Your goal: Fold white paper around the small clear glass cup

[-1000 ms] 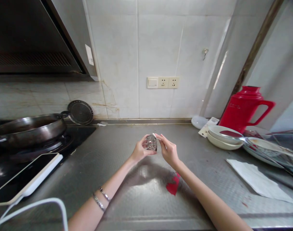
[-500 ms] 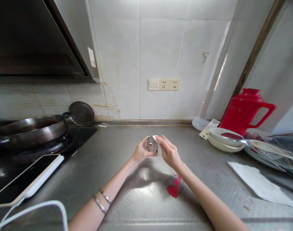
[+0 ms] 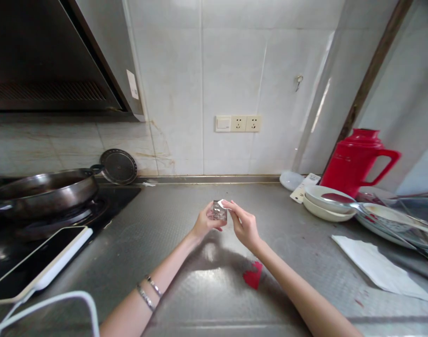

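Above the steel counter (image 3: pixel 172 224) my left hand (image 3: pixel 204 222) is closed around a small silvery, foil-like packet (image 3: pixel 219 212). My right hand (image 3: pixel 242 224) pinches a pale flap at the packet's top corner between thumb and forefinger. Both hands meet in the middle of the view, a little above the counter top. A small red scrap (image 3: pixel 253 276) lies on the counter under my right forearm. Two bracelets (image 3: pixel 148 289) sit on my left wrist.
A dark pan (image 3: pixel 41 189) sits on the stove at the left, a round lid (image 3: pixel 118 166) behind it. A tablet with a white cable (image 3: pixel 34 262) lies front left. At the right stand a red jug (image 3: pixel 357 159), stacked bowls (image 3: pixel 328 201), plates and a paper sheet (image 3: pixel 379 267).
Both hands and the packet have shifted slightly left and lower. The pale flap at the packet's top has been pulled a little further across.
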Available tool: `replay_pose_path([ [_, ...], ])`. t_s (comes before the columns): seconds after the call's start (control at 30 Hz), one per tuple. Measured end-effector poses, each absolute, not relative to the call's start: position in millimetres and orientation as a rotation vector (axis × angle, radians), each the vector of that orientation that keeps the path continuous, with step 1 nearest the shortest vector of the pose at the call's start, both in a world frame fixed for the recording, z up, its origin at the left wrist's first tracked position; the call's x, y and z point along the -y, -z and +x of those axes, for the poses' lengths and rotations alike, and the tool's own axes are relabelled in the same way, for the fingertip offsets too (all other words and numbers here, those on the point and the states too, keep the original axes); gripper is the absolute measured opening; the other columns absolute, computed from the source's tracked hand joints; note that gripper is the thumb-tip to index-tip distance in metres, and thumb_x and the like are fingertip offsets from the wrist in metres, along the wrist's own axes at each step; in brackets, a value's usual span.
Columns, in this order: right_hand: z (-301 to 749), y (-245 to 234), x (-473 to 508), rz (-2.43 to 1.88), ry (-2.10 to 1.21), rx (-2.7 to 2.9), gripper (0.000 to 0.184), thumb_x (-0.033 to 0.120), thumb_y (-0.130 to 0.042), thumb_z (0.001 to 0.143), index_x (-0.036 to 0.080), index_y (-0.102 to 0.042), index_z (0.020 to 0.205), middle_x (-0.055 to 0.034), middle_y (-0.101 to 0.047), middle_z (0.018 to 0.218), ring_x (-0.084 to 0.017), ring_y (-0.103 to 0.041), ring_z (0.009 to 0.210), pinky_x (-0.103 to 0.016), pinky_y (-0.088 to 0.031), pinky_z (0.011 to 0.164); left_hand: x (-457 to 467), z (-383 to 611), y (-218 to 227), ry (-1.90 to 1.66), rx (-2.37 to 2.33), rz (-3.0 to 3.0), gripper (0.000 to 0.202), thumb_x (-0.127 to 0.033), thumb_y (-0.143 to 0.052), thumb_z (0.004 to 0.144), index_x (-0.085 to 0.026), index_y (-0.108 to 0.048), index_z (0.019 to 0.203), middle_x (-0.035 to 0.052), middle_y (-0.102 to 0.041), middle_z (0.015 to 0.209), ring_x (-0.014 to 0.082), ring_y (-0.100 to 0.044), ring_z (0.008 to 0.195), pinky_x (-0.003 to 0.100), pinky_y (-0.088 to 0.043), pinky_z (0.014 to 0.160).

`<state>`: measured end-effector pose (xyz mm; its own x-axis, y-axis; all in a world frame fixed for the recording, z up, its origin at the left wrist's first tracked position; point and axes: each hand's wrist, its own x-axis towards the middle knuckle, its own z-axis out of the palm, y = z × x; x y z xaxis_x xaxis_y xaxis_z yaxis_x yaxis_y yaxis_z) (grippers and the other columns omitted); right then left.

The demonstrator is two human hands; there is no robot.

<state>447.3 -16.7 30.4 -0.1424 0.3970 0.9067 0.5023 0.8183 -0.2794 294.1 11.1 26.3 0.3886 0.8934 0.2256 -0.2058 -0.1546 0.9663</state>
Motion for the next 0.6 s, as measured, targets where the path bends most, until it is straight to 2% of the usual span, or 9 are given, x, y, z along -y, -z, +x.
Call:
replay_pose_path([
  [0.23, 454.8, -21.0, 3.6, -0.838, 0.101, 1.669, 0.028, 0.016, -0.044, 0.092, 0.025, -0.063, 0.110, -0.0039, -0.072, 0.105, -0.023, -0.064, 0.105, -0.038, -0.056, 0.089, -6.5, 297.3, -25.2, -1.088, -0.688, 1.349, 0.067, -0.021, -0.079, 0.053, -0.018, -0.055, 0.116, 0.0011, -0.061, 0.082, 0.0141, -0.056, 0.068, 0.022, -0.049, 0.050],
  [0.43, 456.8, -21.8, 8.6, -0.681, 0.254, 1.846, 0.040, 0.008, -0.038, 0.092, 0.024, -0.052, 0.126, -0.0058, -0.067, 0.116, -0.019, -0.060, 0.112, -0.044, -0.047, 0.102, -7.0, 300.6, -27.4, -1.100, -0.751, 1.372, 0.071, -0.027, -0.082, 0.052, -0.018, -0.054, 0.117, 0.0014, -0.063, 0.082, 0.0145, -0.059, 0.068, 0.022, -0.049, 0.049],
  [0.6, 453.7, -23.9, 15.4, -0.573, 0.384, 2.059, 0.047, 0.002, -0.035, 0.088, 0.019, -0.050, 0.129, -0.0106, -0.063, 0.122, -0.021, -0.051, 0.123, -0.047, -0.044, 0.104, -12.6, 300.5, -20.7, -1.119, -0.786, 1.423, 0.056, -0.032, -0.080, 0.056, -0.016, -0.055, 0.103, 0.0027, -0.065, 0.083, 0.0142, -0.060, 0.068, 0.019, -0.046, 0.047],
])
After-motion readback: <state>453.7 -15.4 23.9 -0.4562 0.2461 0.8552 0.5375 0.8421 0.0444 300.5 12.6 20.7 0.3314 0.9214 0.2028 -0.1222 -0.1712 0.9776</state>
